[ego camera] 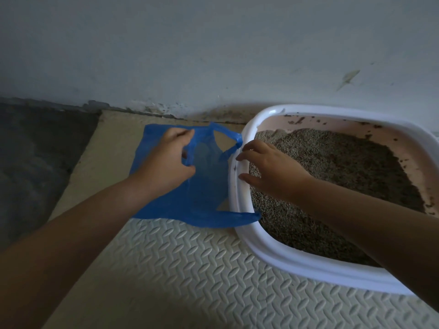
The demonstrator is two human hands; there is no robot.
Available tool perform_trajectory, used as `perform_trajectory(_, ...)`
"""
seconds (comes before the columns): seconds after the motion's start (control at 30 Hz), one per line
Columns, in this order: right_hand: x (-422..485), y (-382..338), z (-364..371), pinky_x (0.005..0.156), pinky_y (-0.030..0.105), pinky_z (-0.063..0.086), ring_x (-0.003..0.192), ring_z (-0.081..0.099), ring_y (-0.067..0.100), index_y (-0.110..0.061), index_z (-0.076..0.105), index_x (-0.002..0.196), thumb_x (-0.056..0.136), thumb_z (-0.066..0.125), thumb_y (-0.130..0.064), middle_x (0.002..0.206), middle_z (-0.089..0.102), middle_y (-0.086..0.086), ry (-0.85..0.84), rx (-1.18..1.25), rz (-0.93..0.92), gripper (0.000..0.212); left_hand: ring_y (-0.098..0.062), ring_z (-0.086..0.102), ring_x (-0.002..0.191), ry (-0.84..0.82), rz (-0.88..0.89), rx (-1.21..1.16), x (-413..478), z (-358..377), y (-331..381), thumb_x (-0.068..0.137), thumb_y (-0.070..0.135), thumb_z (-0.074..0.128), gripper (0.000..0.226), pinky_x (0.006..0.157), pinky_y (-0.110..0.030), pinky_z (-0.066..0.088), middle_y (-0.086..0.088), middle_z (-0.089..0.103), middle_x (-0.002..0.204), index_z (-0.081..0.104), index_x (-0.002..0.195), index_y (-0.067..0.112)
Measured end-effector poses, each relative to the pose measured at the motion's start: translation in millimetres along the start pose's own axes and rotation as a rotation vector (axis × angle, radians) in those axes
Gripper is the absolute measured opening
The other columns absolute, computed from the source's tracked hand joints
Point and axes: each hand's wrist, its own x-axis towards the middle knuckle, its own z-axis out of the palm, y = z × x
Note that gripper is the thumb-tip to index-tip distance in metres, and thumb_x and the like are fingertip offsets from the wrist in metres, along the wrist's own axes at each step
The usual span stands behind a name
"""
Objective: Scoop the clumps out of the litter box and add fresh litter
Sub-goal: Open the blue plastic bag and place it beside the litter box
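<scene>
A white-rimmed litter box (306, 262) with pink inner walls sits at the right on the floor mat. It holds grey-brown litter (332, 176), darker toward the far side. A blue plastic bag (202, 200) lies flat on the mat just left of the box, its handles draped onto the rim. My left hand (171, 157) pinches the bag's upper edge near one handle. My right hand (268, 167) rests palm down on the box's left rim, fingers spread, touching the rim beside a bag handle. No scoop is in view.
A cream embossed foam mat (180, 276) covers the floor under the box and bag. A dark grey floor strip (35, 162) lies to the left. The stained pale wall (213, 55) stands right behind the box, with dirt along its base.
</scene>
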Motion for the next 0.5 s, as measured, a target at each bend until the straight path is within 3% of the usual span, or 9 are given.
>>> perform_trajectory(0.13, 0.6, 1.6, 0.7, 0.092, 0.044, 0.049, 0.121, 0.046, 0.02, -0.023, 0.056, 0.126, 0.088, 0.059, -0.043, 0.13, 0.045, -0.002, 0.005, 0.008, 0.003, 0.043, -0.009, 0.053, 0.1, 0.046, -0.019, -0.062, 5.2, -3.4, -1.3, 0.08, 0.001, 0.068, 0.076, 0.078, -0.007, 0.036, 0.0, 0.033, 0.14, 0.032, 0.147, 0.008)
perform_trajectory(0.27, 0.4, 1.9, 0.2, 0.094, 0.044, 0.048, 0.122, 0.045, 0.02, -0.022, 0.056, 0.125, 0.088, 0.059, -0.043, 0.13, 0.046, -0.002, 0.007, 0.011, 0.002, 0.043, -0.006, 0.05, 0.096, 0.08, -0.006, -0.043, 7.8, -6.2, -2.1, 0.079, 0.001, 0.069, 0.077, 0.073, 0.006, 0.032, 0.005, 0.033, 0.135, 0.032, 0.146, 0.007)
perform_trajectory(0.43, 1.0, 1.9, -0.5, 0.095, 0.043, 0.048, 0.122, 0.045, 0.02, -0.022, 0.056, 0.126, 0.088, 0.06, -0.043, 0.13, 0.046, -0.001, 0.007, 0.019, 0.001, 0.043, -0.012, 0.055, 0.103, 0.066, -0.011, -0.028, 5.1, -1.8, -2.9, 0.079, 0.001, 0.069, 0.077, 0.086, -0.011, 0.04, 0.002, 0.033, 0.138, 0.033, 0.146, 0.007)
perform_trajectory(0.5, 0.5, 2.1, -1.0, 0.095, 0.042, 0.047, 0.123, 0.044, 0.021, -0.022, 0.056, 0.126, 0.088, 0.06, -0.042, 0.13, 0.046, -0.001, 0.003, 0.021, 0.001, 0.043, -0.009, 0.052, 0.102, 0.041, -0.003, -0.022, 1.8, 1.7, -3.1, 0.08, 0.002, 0.069, 0.076, 0.084, -0.005, 0.038, 0.003, 0.034, 0.138, 0.032, 0.146, 0.008)
